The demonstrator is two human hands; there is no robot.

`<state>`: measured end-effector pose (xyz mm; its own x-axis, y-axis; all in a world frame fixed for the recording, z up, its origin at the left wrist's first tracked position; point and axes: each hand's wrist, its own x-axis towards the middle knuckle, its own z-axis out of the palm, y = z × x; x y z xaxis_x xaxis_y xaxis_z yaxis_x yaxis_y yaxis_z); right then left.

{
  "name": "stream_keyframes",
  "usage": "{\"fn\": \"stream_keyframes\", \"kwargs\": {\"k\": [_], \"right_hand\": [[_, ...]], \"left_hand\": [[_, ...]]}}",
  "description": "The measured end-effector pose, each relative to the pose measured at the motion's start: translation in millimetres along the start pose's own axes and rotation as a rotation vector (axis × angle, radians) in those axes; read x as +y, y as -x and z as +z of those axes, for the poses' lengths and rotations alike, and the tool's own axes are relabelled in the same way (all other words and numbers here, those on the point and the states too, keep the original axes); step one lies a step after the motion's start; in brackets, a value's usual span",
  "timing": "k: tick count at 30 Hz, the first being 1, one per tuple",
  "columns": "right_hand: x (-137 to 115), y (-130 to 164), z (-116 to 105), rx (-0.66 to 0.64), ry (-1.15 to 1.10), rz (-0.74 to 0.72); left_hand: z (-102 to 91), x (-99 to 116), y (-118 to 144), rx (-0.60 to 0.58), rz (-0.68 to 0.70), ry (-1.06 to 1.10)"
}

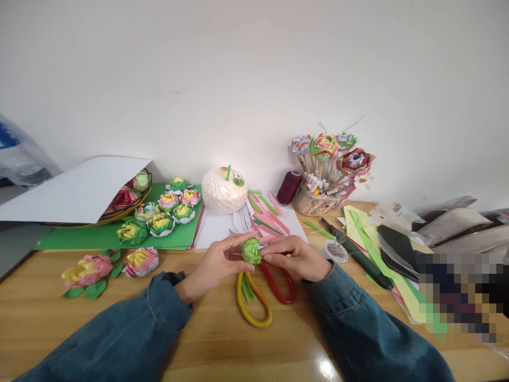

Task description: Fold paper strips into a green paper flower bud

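Note:
In the middle of the view, a small green paper flower (252,251) is held up over the table. My left hand (225,257) grips it from the left between thumb and fingers. My right hand (292,254) pinches at its right edge; whether a separate bit of paper is between those fingertips cannot be made out. Beneath both hands lie scissors (254,323) with one yellow and one red handle, their blades mostly hidden. A narrow green paper piece (247,289) lies inside the yellow loop.
Finished paper flowers (161,225) sit on green sheets at the left, near a basket (149,188) under white paper. Behind my hands are pink and green strips (272,218) and a foam-netted ball (225,193). A flower holder (314,201), thread spool (289,187) and black phone (397,249) stand or lie right.

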<state>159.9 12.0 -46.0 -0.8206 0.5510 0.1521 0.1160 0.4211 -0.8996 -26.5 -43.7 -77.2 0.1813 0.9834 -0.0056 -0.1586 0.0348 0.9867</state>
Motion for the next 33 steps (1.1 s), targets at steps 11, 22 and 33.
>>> {"fn": "stream_keyframes", "kwargs": {"k": [11,22,33], "right_hand": [[8,-4,19,0.238,0.044,0.009],[7,1,48,0.466,0.681,-0.188],[10,1,50,0.605,0.538,-0.205]], "left_hand": [[-0.3,1,-2,0.027,-0.007,0.062],[1.7,4,0,0.028,0.016,0.214],[-1.3,2,-2,0.070,-0.046,0.457]]}}
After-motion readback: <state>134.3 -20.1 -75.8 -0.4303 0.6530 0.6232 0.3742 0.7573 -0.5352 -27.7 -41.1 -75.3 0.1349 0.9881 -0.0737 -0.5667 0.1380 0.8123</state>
